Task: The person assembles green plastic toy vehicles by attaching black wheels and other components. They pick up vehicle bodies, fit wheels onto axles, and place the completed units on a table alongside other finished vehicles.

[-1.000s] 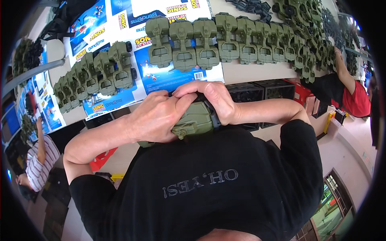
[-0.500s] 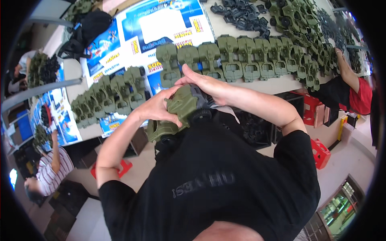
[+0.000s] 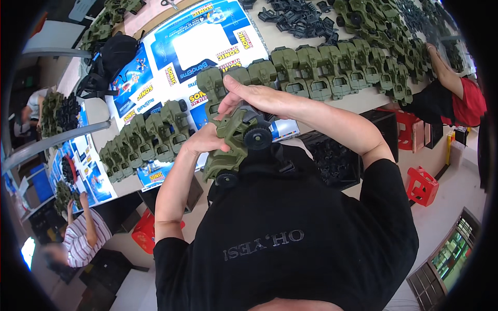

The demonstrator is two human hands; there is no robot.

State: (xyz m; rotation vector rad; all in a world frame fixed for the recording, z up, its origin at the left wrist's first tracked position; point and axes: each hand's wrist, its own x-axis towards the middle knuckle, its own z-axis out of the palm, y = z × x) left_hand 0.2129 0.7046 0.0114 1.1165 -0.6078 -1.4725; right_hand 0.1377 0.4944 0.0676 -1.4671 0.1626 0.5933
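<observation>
An olive-green toy military vehicle (image 3: 236,132) with black wheels is held on end in front of my chest. My left hand (image 3: 205,140) grips its left side, thumb lying across the body. My right hand (image 3: 254,97) is closed over its far end, the fingers bent down behind and partly hidden. One black wheel (image 3: 258,138) faces up beside my right wrist, and another wheel (image 3: 226,179) sits near my shirt. Beyond my hands, a row of similar green vehicle bodies (image 3: 316,72) stands on the table, with a second row (image 3: 145,137) to the left.
Printed blue-and-white sheets (image 3: 202,49) cover part of the table. Black plastic parts (image 3: 298,20) lie heaped at the far side, and a black bag (image 3: 116,54) rests far left. Under the edge is a crate of dark parts (image 3: 332,160). Other people work at left and right; red stools (image 3: 421,185) stand nearby.
The vehicle has turned in my hands, so its wheels now show more fully. My left hand has shifted slightly right, and my right hand slightly left. The view has also shifted.
</observation>
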